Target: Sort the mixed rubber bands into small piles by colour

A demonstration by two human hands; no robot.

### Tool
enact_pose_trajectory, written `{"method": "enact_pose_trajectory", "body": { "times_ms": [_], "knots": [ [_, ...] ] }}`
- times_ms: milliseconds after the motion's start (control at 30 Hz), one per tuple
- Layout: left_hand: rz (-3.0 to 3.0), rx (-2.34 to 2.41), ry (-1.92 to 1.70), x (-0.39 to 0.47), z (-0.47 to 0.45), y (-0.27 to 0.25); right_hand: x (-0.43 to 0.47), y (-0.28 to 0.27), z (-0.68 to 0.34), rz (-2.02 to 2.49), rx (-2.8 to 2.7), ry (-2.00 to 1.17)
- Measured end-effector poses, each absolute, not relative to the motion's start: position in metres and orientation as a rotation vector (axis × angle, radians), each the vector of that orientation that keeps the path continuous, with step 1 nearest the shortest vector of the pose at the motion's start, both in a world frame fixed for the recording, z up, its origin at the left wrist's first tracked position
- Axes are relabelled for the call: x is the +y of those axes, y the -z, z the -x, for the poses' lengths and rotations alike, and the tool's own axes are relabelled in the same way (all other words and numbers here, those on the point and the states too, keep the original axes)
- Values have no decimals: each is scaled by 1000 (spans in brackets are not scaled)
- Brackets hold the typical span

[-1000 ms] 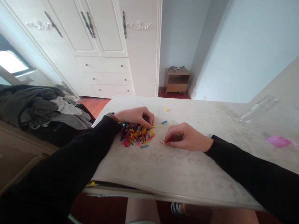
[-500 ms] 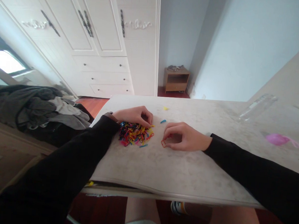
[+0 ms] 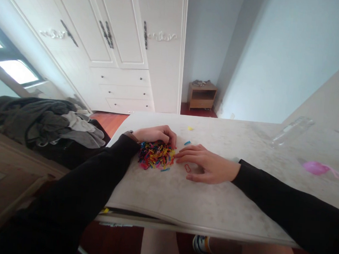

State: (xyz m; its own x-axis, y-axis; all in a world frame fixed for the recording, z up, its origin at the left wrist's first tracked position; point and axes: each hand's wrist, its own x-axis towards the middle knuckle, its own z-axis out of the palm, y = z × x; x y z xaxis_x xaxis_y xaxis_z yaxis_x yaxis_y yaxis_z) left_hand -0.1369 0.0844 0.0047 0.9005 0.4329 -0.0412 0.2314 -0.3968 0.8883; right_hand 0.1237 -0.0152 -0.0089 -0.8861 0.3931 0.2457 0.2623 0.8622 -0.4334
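Note:
A heap of small, multicoloured plastic loop-shaped pieces (image 3: 154, 157) lies on the pale table. My left hand (image 3: 161, 135) rests at the heap's far edge, fingers curled down and closed; what they grip, if anything, is too small to make out. My right hand (image 3: 204, 164) is open, its fingers stretched left so the tips reach the heap's right edge and its thumb apart. Between that thumb and the fingers, a single red loop (image 3: 187, 168) lies on the tabletop. Beyond the right hand sit a blue piece (image 3: 187, 143) and a yellow piece (image 3: 190, 128).
On the right side of the table (image 3: 224, 208) are a clear glass-like cylinder (image 3: 292, 132) and a pink balloon-like object (image 3: 316, 168). Dark and grey clothes (image 3: 56, 123) are piled at the left. A white wardrobe (image 3: 120, 88) and a small wooden cabinet (image 3: 202, 96) stand beyond.
My right hand has let go of the red loop, opened, and stretched its fingers left to the heap. The left fingers remain at the heap's far edge. The view has tilted slightly upward.

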Motion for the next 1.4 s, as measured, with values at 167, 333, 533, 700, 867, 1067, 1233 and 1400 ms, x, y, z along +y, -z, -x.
{"method": "enact_pose_trajectory", "body": {
  "times_ms": [167, 333, 533, 700, 867, 1067, 1233, 1400],
  "knots": [
    [-1968, 504, -262, 84, 136, -4, -17, 7, -122, 547, -2671, -513],
    [-1949, 606, -314, 85, 138, -4, -17, 7, -122, 595, -2693, -478],
    [-1882, 652, -486, 87, 144, -6, -18, 5, -119, 608, -2734, -454],
    [-1923, 707, -625, 94, 144, 0, -18, 7, -117, 658, -2714, -323],
    [-1895, 760, -734, 100, 142, 6, -26, 6, -98, 768, -2659, -214],
    [-1938, 857, -851, 99, 139, 8, -38, 0, -62, 856, -2682, -168],
    [-1973, 901, -831, 98, 137, 9, -38, 2, -46, 921, -2713, -187],
    [-1982, 895, -838, 97, 138, 9, -36, 6, -47, 887, -2652, -238]
  ]
}}
